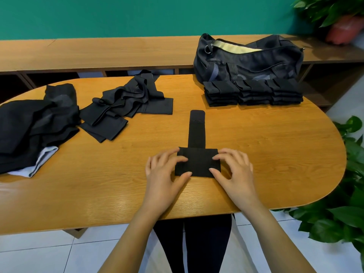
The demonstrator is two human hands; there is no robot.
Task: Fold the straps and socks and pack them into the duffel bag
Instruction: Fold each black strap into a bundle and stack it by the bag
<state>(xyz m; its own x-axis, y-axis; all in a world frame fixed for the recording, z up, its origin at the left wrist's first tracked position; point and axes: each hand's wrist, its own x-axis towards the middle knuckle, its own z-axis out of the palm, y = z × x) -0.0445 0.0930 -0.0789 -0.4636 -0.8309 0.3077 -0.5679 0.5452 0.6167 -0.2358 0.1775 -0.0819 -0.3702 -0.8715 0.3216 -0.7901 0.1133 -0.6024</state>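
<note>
With left grip (165,168) and right grip (234,170) curled onto it, pinching the folded near end of one strap (197,138) at the middle of the desk (266,150), tail flat and not yet folded in. Beyond, just before the unzipped duffel bag (248,62): neat folded stacks (252,93), done but unpacked. Left to fold: loose straps (128,103) and a dark heap (33,125) at far left. Judged roughly halfway through folding; nothing visibly packed.
</note>
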